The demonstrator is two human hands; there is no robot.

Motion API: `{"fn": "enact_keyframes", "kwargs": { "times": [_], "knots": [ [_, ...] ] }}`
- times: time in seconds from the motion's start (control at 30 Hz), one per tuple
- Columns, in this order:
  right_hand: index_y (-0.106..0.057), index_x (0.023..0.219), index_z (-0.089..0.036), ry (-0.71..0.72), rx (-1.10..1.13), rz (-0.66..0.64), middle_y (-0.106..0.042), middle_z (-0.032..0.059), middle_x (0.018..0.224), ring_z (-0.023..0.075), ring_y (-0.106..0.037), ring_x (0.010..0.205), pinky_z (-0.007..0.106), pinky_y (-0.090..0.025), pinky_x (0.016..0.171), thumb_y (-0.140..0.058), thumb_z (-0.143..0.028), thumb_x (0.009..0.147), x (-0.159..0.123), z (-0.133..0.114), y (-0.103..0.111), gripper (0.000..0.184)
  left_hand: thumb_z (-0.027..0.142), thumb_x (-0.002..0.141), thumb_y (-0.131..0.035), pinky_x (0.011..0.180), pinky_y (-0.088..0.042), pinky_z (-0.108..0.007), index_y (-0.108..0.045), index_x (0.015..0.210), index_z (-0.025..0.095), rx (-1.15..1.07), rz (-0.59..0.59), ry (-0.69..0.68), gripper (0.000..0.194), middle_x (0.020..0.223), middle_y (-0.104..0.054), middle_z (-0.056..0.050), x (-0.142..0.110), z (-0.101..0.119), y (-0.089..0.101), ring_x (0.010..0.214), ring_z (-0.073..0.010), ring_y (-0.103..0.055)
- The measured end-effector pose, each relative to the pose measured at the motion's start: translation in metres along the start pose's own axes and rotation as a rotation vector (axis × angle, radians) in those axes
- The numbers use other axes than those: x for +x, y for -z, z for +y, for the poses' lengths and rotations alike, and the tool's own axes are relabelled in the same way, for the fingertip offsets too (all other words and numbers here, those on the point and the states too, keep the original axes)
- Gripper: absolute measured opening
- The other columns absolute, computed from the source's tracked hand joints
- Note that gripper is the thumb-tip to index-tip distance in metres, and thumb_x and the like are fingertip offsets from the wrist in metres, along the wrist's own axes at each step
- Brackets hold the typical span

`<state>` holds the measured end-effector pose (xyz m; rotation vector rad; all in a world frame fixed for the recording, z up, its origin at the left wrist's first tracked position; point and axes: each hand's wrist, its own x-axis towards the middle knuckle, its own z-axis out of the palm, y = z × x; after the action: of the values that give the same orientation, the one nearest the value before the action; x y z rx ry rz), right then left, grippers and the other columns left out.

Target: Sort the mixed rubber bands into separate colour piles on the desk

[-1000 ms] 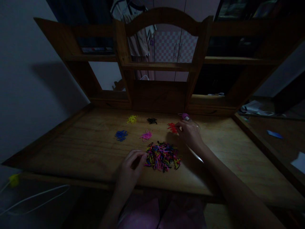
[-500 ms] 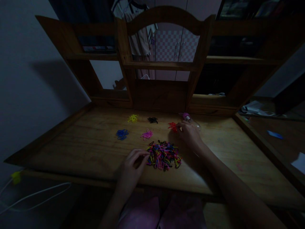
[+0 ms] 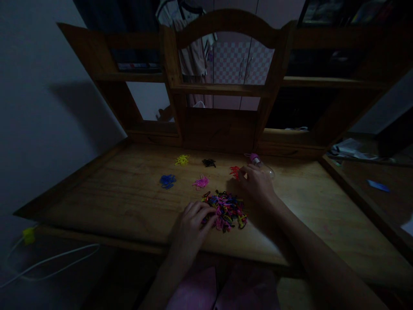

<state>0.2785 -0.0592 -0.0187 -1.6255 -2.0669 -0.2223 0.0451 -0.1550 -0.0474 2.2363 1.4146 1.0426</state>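
Note:
A mixed heap of small elastic bands [image 3: 227, 211] in several colours lies near the front of the wooden desk. My left hand [image 3: 193, 221] reaches into its left side, with thumb and index finger close together among the bands; what they pinch is hard to make out. Farther back, my right hand [image 3: 256, 183] is at the small pile of red elastic bands [image 3: 234, 172], fingers curled and tips closed at its right edge. Single-colour piles of pink bands [image 3: 201, 182], blue bands [image 3: 167, 181], yellow bands [image 3: 182, 160] and black bands [image 3: 209, 162] lie to the left.
Beyond my right hand lies a clear bottle with a purple cap [image 3: 254, 158]. A wooden shelf unit [image 3: 221, 125] rises along the desk's back edge. A white cable [image 3: 58, 258] hangs off the front left, beside a yellow piece [image 3: 29, 236].
My left hand has moved right, from the heap's left edge in among the bands. My right hand stays at the red pile, nearly still. The view has shifted slightly.

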Motion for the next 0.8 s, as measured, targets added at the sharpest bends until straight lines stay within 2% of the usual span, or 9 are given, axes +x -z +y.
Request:
{"fn": "enact_keyframes", "kwargs": {
  "times": [0.17, 0.27, 0.4, 0.5, 0.57, 0.67, 0.8],
  "knots": [
    [-0.067, 0.081, -0.018, -0.03, 0.081, 0.038, -0.067, 0.0062, 0.083, 0.0163, -0.057, 0.07, 0.027, -0.032, 0.061, -0.05, -0.025, 0.089, 0.0, -0.004, 0.003, 0.021, 0.027, 0.085, -0.062, 0.083, -0.046, -0.032, -0.068, 0.089, 0.024, -0.082, 0.072, 0.046, 0.008, 0.09, -0.066, -0.002, 0.001, 0.0, 0.001, 0.09, -0.0184, -0.06],
    [-0.069, 0.085, -0.018, -0.012, 0.305, 0.018, -0.067, 0.0051, 0.08, 0.0149, -0.058, 0.069, 0.026, -0.036, 0.061, -0.05, -0.029, 0.091, 0.0, -0.016, 0.011, 0.022, 0.03, 0.086, -0.062, 0.079, -0.048, -0.028, -0.068, 0.088, 0.024, -0.187, 0.139, 0.136, 0.009, 0.091, -0.067, -0.001, 0.002, 0.003, 0.006, 0.089, -0.0169, -0.062],
    [-0.07, 0.098, -0.019, 0.168, 0.775, -0.253, -0.07, 0.0041, 0.09, 0.0138, -0.061, 0.077, 0.023, -0.043, 0.063, -0.054, -0.035, 0.09, -0.005, -0.04, 0.023, 0.024, 0.033, 0.084, -0.062, 0.079, -0.05, -0.026, -0.068, 0.092, 0.025, -0.28, 0.215, 0.299, 0.013, 0.094, -0.07, 0.0, 0.004, 0.008, 0.015, 0.088, -0.0168, -0.065],
    [-0.07, 0.102, -0.02, 0.243, 0.965, -0.43, -0.071, 0.0039, 0.093, 0.0146, -0.063, 0.081, 0.025, -0.047, 0.068, -0.059, -0.039, 0.087, -0.012, -0.056, 0.027, 0.027, 0.035, 0.083, -0.062, 0.082, -0.051, -0.027, -0.068, 0.094, 0.025, -0.326, 0.211, 0.357, 0.016, 0.096, -0.072, 0.001, 0.004, 0.011, 0.018, 0.09, -0.0173, -0.066],
    [-0.07, 0.102, -0.02, 0.234, 1.019, -0.504, -0.071, 0.0038, 0.093, 0.0151, -0.064, 0.081, 0.026, -0.048, 0.07, -0.06, -0.04, 0.086, -0.017, -0.063, 0.026, 0.027, 0.036, 0.083, -0.062, 0.084, -0.051, -0.028, -0.069, 0.094, 0.024, -0.342, 0.203, 0.359, 0.017, 0.097, -0.072, 0.0, 0.004, 0.012, 0.018, 0.091, -0.0177, -0.067],
    [-0.07, 0.101, -0.019, 0.235, 1.039, -0.54, -0.072, 0.004, 0.096, 0.0157, -0.065, 0.082, 0.026, -0.049, 0.073, -0.058, -0.038, 0.088, -0.02, -0.066, 0.023, 0.025, 0.037, 0.083, -0.063, 0.084, -0.052, -0.029, -0.069, 0.094, 0.024, -0.352, 0.208, 0.359, 0.018, 0.097, -0.072, -0.001, 0.003, 0.013, 0.014, 0.091, -0.0189, -0.067],
    [-0.071, 0.099, -0.02, 0.253, 0.902, -0.457, -0.072, 0.0034, 0.089, 0.0148, -0.063, 0.077, 0.025, -0.046, 0.068, -0.057, -0.034, 0.089, -0.013, -0.053, 0.024, 0.023, 0.037, 0.084, -0.062, 0.087, -0.052, -0.03, -0.065, 0.105, 0.023, -0.418, 0.259, 0.371, 0.026, 0.104, -0.07, -0.003, 0.003, 0.012, 0.011, 0.097, -0.0195, -0.066]
  ]
}}
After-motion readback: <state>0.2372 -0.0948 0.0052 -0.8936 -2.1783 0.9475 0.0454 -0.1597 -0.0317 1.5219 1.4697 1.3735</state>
